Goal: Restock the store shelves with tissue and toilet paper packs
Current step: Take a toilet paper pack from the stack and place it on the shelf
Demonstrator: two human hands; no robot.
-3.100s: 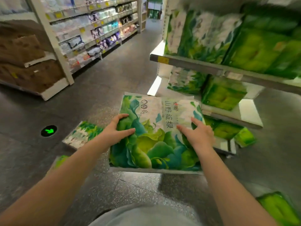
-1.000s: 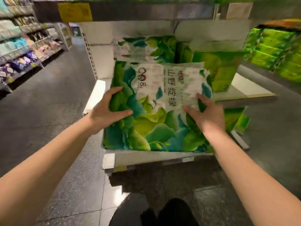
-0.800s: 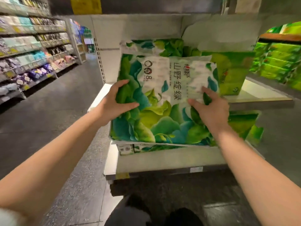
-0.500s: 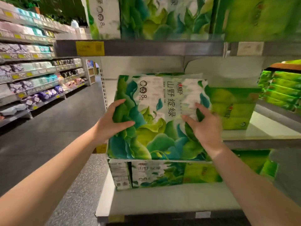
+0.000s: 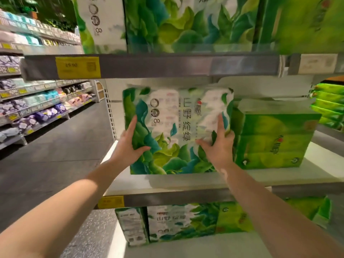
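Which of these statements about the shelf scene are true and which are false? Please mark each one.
1. Both hands hold the leaf-print pack. True: the left hand and right hand grip its sides.
2. The pack lies on the floor. False: it is at the middle shelf.
3. A plain green pack stands to its right. True.
4. The price tag above is red. False: it is yellow.
5. The shelf below holds no packs. False: packs stand there.

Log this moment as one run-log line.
step: shelving | leaf-print pack on middle shelf | left hand, right hand holding | beside green pack
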